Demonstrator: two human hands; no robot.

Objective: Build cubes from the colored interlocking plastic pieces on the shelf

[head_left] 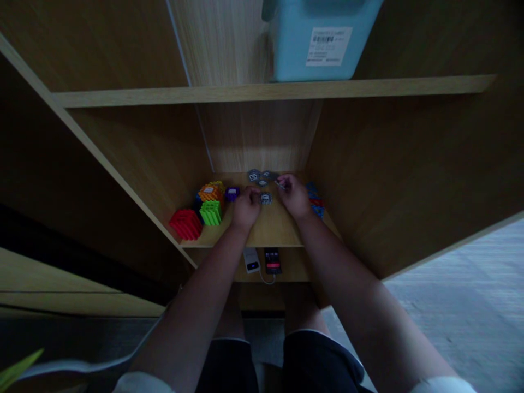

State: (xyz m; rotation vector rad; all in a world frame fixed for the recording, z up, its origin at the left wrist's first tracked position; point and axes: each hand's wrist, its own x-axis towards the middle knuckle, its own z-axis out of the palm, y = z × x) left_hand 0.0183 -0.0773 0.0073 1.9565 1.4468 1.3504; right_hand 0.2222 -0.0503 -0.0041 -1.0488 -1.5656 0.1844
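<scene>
Wooden shelf unit (254,94), open-fronted; person faces it, both forearms reaching in. Light-blue bin (292,46) sits on the upper board, presumably to leave the middle shelf (272,232) free for handling. At that shelf's left, red (186,224), green (211,212) and orange (209,191) plastic stacks stand close together, apparently grouped by colour. Right hand (293,194): thumb and fingers pinching a thin grey piece (280,185) near the shelf's back, likely a fingertip hold because the piece is so slight. Left hand (247,206): fingers curled, just beside a grey ridged piece (266,198) lying between the hands; cannot tell whether it grips anything. Blue-and-red pieces (315,201) lie by the right wall, past the right hand. On the lower shelf, phone (273,261) and white power bank (251,260) lie side by side, probably because a short cable links them. Purple piece (232,193) beside the stacks; more grey pieces (254,175) at the back, within fingertip reach.
</scene>
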